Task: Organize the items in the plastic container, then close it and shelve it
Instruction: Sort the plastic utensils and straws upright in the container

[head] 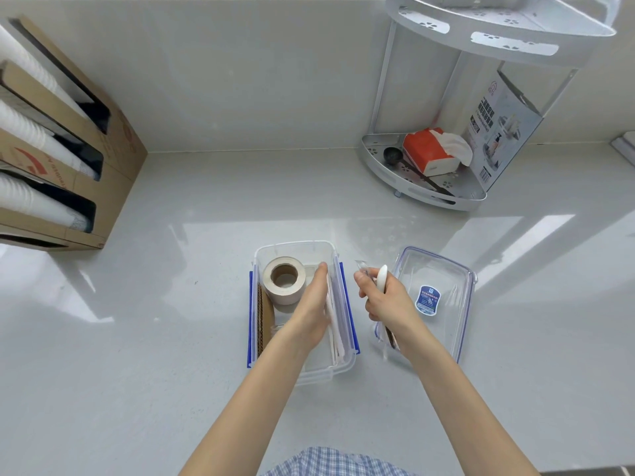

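Observation:
A clear plastic container [295, 249] with blue side clips stands open on the grey counter. Inside it lie a roll of beige tape [284, 284], a strip of corrugated cardboard [264, 321] along the left wall, and white wrapped sticks [335, 324] along the right wall. My left hand [314, 304] reaches into the container, fingers flat against the white sticks. My right hand [385, 300], just right of the container, holds a white spoon-like utensil [381, 278] together with a clear wrapped piece. The clear lid [443, 286] lies upside down at the right, partly under my right hand.
A white corner rack [422, 187] at the back right holds a tissue pack [429, 151], a black scoop and a printed box; its upper shelf [498, 25] hangs above. Cardboard boxes [68, 139] with stacked white cups stand at the left.

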Motion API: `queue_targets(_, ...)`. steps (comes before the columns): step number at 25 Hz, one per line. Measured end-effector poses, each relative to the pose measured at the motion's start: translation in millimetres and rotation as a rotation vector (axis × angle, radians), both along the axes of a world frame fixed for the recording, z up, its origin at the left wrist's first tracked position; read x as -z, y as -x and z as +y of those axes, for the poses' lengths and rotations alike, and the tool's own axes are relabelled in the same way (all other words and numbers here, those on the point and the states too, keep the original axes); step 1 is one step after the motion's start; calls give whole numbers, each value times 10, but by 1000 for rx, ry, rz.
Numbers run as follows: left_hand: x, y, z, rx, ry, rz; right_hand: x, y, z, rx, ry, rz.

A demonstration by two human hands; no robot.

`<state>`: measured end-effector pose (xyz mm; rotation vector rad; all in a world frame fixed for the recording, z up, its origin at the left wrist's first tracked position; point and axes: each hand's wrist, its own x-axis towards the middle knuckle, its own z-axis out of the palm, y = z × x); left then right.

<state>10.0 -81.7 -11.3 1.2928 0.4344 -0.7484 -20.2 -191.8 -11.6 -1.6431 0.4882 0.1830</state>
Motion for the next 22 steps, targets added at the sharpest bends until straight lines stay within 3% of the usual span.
queue_targets(3, 25, 45, 20, 12, 10, 6, 11, -2, -17, -25, 38, 34)
queue_targets(8, -26, 114, 46, 72, 14, -7, -14, 10, -13, -35, -80, 108)
queue_targets(12, -113, 94, 104, 43, -226, -273, -108, -51, -17, 22, -237, 132)
queue_targets(17, -200, 208, 173, 259, -137, -412, -250, -116, 57, 32, -400, 31)
queue_targets(22, -113, 308, 275, 108, -98, -457, -247, -133, 227, -103, -255, 35)
